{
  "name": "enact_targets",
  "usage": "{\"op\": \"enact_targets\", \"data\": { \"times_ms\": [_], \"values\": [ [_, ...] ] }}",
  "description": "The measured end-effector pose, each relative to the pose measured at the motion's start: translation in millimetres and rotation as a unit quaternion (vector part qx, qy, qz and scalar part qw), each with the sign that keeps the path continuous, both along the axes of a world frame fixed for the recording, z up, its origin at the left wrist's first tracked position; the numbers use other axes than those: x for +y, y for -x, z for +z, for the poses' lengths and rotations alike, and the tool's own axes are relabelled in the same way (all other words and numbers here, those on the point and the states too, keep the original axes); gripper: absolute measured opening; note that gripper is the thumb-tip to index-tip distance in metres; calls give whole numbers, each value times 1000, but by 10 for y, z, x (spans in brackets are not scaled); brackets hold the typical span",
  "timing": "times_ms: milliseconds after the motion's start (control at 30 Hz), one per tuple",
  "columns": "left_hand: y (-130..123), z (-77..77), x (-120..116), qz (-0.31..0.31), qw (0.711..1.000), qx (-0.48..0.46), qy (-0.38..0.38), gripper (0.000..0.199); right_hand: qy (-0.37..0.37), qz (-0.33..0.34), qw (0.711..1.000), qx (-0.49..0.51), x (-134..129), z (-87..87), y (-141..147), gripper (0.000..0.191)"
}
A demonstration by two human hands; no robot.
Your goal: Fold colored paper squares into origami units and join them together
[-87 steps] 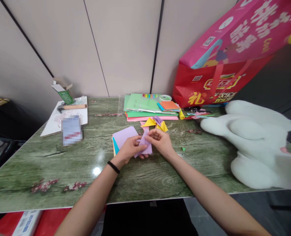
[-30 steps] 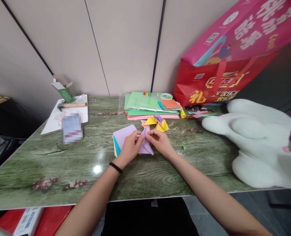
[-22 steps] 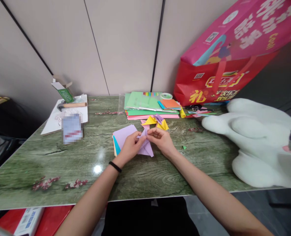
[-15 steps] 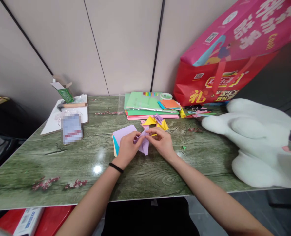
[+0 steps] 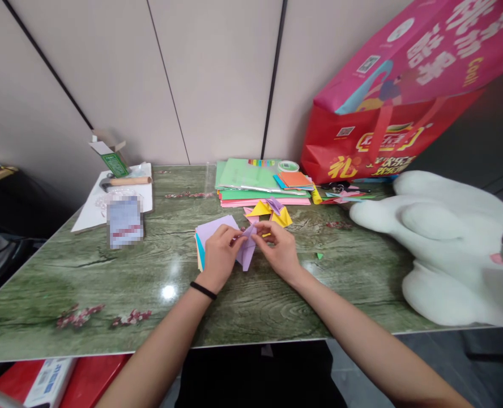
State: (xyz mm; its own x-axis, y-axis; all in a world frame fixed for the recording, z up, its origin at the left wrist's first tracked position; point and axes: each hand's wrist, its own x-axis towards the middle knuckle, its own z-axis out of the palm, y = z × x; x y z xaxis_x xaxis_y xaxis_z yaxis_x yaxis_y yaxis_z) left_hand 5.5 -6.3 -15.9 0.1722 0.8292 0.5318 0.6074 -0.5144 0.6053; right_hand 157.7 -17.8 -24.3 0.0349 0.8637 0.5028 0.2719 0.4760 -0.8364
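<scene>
A folded piece of purple paper is pinched between both hands above the table. My left hand grips its left side, fingers closed and partly over a stack of square paper sheets with purple on top. My right hand pinches the upper right edge of the folded paper between thumb and fingers. Just beyond the hands lie folded yellow paper pieces with purple and pink ones among them. The fingertips hide part of the folds.
Behind are a pile of coloured paper, small orange squares and a red bag. A white plush toy lies right. At left sit a hammer, a green box and a blurred packet. A green scrap lies right of my hands.
The folded purple paper has turned slightly, its lower tip shifting left. My right fingers have shifted a little on its edge; both hands keep hold of it.
</scene>
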Motion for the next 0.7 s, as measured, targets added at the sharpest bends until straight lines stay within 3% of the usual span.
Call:
{"op": "enact_targets", "data": {
  "times_ms": [200, 467, 700],
  "values": [
    [-12, 6, -33, 12, 1000, 17, -22, 9, 29, 19, 998, 46, 8, -22, 11, 35],
    [-28, 16, -61, 30, 997, 45, -54, 11, 34, 17, 999, 29, 6, -16, 16, 27],
    [-54, 27, -41, -29, 998, -55, 13, 8, 72, 36, 993, 87, 50, -55, 2, 28]
  ]
}}
